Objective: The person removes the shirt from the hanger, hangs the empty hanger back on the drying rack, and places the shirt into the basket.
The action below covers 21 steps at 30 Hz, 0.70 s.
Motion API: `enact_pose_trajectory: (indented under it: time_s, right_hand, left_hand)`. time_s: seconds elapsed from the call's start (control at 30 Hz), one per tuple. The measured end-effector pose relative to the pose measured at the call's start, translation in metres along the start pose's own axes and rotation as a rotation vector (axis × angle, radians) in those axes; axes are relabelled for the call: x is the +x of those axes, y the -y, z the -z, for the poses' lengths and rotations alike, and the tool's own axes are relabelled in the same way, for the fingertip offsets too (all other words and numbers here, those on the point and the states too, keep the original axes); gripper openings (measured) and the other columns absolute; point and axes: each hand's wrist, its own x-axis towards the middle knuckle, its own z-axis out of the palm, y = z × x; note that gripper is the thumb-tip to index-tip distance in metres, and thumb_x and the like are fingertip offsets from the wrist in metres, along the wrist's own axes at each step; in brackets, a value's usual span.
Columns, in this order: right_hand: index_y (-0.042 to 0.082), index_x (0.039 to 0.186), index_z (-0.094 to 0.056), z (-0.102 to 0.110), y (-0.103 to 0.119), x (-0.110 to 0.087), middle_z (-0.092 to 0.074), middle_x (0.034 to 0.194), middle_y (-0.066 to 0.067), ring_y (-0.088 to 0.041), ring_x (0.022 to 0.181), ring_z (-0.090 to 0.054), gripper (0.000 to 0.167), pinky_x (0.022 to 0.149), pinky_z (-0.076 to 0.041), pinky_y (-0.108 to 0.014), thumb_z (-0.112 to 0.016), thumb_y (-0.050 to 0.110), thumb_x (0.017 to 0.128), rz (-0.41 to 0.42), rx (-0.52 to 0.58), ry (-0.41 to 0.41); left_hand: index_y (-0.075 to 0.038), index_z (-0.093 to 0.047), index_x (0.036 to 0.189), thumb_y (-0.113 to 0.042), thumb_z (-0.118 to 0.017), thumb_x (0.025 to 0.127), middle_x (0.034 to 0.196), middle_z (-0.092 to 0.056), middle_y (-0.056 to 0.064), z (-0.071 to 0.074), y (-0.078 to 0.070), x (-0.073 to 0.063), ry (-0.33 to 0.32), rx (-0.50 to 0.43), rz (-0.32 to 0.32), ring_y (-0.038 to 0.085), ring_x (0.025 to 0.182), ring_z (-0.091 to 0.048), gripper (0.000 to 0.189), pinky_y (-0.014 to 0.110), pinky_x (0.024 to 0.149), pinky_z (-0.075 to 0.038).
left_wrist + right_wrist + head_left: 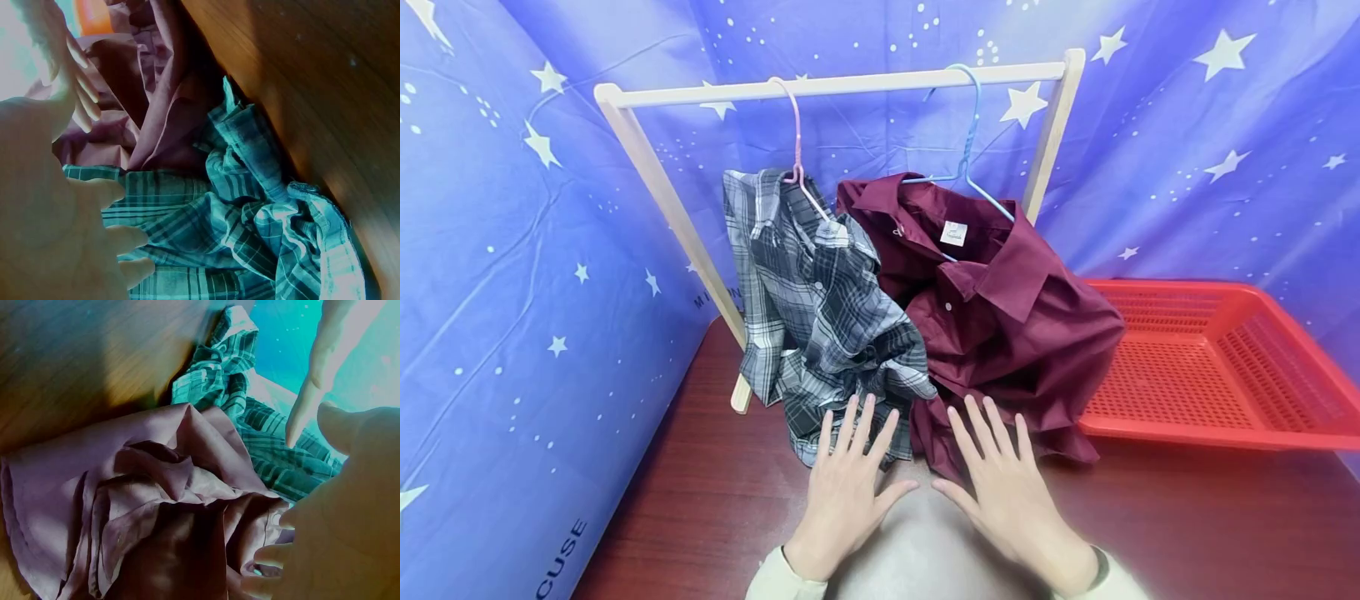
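Both hands are spread side by side in front of two hanging shirts, palms down and holding nothing. The left hand (846,500) has its fingertips overlapping the lower hem of a grey plaid shirt (820,308) in the head view. That shirt hangs crookedly from a pink hanger (797,142). Over the bottom of a maroon shirt (1030,350) the right hand (1003,496) shows straight fingers. A blue hanger (967,150) carries the maroon shirt, its collar open and a white label (953,233) inside. In the right wrist view the maroon cloth (156,444) lies in folds near the fingertips.
A wooden rack (865,83) holds both hangers on its top bar. To the right, a red plastic basket (1210,375) stands on the dark red-brown table (692,500). Blue cloth with white stars (497,250) encloses the back and left.
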Motion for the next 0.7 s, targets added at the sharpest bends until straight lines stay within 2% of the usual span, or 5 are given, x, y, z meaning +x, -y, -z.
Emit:
enact_pose_trajectory:
  time_s: [0.4, 0.47, 0.63, 0.7]
  right_hand:
    - [0.005, 0.149, -0.041, 0.001, 0.001, 0.009, -0.042, 0.152, -0.019, -0.04, 0.141, -0.038, 0.083, 0.109, -0.029, -0.064, -0.017, 0.067, 0.099, 0.03, -0.007, -0.057]
    - [0.003, 0.149, -0.041, 0.003, 0.002, 0.011, -0.042, 0.152, -0.02, -0.04, 0.141, -0.037, 0.083, 0.109, -0.03, -0.063, -0.016, 0.066, 0.1, 0.039, 0.0, -0.061]
    - [0.001, 0.15, -0.037, 0.006, 0.001, 0.019, -0.04, 0.153, -0.02, -0.04, 0.139, -0.04, 0.084, 0.108, -0.034, -0.06, -0.019, 0.065, 0.1, 0.07, 0.014, -0.076]
    - [0.001, 0.151, -0.035, 0.008, 0.001, 0.023, -0.039, 0.154, -0.021, -0.04, 0.139, -0.04, 0.084, 0.107, -0.035, -0.059, -0.02, 0.065, 0.1, 0.085, 0.027, -0.08]
  left_hand:
    - [-0.016, -0.043, 0.151, -0.065, -0.063, 0.082, 0.155, -0.04, 0.018, -0.001, 0.009, 0.002, -0.066, 0.006, -0.032, 0.037, 0.145, -0.033, 0.086, 0.055, 0.115, -0.029]
    - [-0.015, -0.043, 0.15, -0.064, -0.06, 0.084, 0.154, -0.041, 0.019, 0.0, 0.012, 0.003, -0.081, 0.0, -0.034, 0.037, 0.145, -0.035, 0.084, 0.054, 0.115, -0.029]
    - [-0.012, -0.043, 0.15, -0.064, -0.041, 0.095, 0.152, -0.043, 0.02, 0.002, 0.018, 0.004, -0.114, -0.03, -0.036, 0.037, 0.141, -0.041, 0.076, 0.053, 0.114, -0.032]
    - [-0.01, -0.043, 0.149, -0.061, -0.041, 0.097, 0.151, -0.045, 0.021, 0.004, 0.02, 0.005, -0.126, -0.057, -0.032, 0.037, 0.139, -0.044, 0.073, 0.053, 0.113, -0.033]
